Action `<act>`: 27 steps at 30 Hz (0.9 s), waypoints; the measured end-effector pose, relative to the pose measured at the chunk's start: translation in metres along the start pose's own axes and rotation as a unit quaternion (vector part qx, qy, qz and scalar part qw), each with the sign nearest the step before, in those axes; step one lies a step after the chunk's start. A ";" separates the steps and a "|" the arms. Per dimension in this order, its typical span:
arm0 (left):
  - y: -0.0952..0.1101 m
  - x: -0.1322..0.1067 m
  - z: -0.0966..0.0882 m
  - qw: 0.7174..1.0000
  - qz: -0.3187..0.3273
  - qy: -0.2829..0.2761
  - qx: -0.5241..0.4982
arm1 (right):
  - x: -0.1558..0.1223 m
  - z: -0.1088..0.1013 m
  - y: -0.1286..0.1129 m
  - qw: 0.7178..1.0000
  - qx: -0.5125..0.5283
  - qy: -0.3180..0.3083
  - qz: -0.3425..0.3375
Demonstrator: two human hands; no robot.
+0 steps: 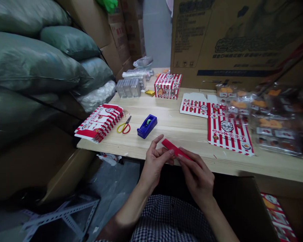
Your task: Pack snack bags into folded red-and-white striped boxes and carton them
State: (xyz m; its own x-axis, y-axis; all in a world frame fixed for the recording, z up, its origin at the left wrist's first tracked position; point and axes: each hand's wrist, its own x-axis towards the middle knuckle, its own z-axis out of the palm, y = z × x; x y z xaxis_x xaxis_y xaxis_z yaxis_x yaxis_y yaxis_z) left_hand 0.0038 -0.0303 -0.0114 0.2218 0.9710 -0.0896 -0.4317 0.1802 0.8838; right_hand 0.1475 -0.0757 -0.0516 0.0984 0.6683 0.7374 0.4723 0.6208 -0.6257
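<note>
We angle both bare forearms point(132, 203) inward, bringing our hands close together at the near edge of the bench point(131, 148). On our left hand point(154, 159), the forefinger point(157, 140) stretches up and away while the thumb point(166, 156) presses across in a pinch. Our right hand point(200, 173) leans in opposite, its fingers slanting leftward, gripping lightly.

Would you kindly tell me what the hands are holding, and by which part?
A red strip: the right hand holds it toward its right end. The left hand has its thumb at the lower edge; whether it pinches there is unclear.
</note>
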 end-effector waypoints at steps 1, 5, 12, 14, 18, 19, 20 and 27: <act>0.000 0.001 0.000 1.000 -0.006 0.000 -0.001 | 0.002 -0.003 -0.001 1.000 0.000 -0.013 0.008; -0.002 0.003 -0.002 1.000 -0.015 -0.018 0.008 | 0.019 -0.019 -0.005 0.992 -0.011 -0.117 0.040; -0.008 0.035 -0.029 0.952 0.144 -0.016 0.270 | 0.040 -0.035 0.004 0.980 0.027 -0.187 0.058; -0.001 0.044 -0.035 0.917 0.211 -0.069 0.331 | 0.043 -0.041 0.009 0.977 0.050 -0.194 0.074; 0.010 0.045 -0.035 0.876 0.236 -0.179 0.380 | 0.040 -0.050 0.022 0.971 0.089 -0.159 0.155; 0.010 0.040 -0.033 0.867 0.250 -0.183 0.390 | 0.035 -0.052 0.026 0.969 0.101 -0.129 0.185; 0.009 0.035 -0.032 0.856 0.276 -0.176 0.400 | 0.029 -0.053 0.029 0.965 0.115 -0.088 0.217; -0.020 0.005 -0.035 0.696 0.533 -0.108 0.469 | -0.025 -0.053 0.016 0.857 0.306 0.105 0.400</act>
State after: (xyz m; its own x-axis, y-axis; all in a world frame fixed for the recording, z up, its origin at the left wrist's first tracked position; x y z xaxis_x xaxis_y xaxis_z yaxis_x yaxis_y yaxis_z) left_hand -0.0167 -0.0233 -0.0459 0.3822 0.4102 0.8281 0.2862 -0.9046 0.3160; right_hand 0.1987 -0.1037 -0.0666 0.3620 0.9322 -0.0013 -0.3625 0.1395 -0.9215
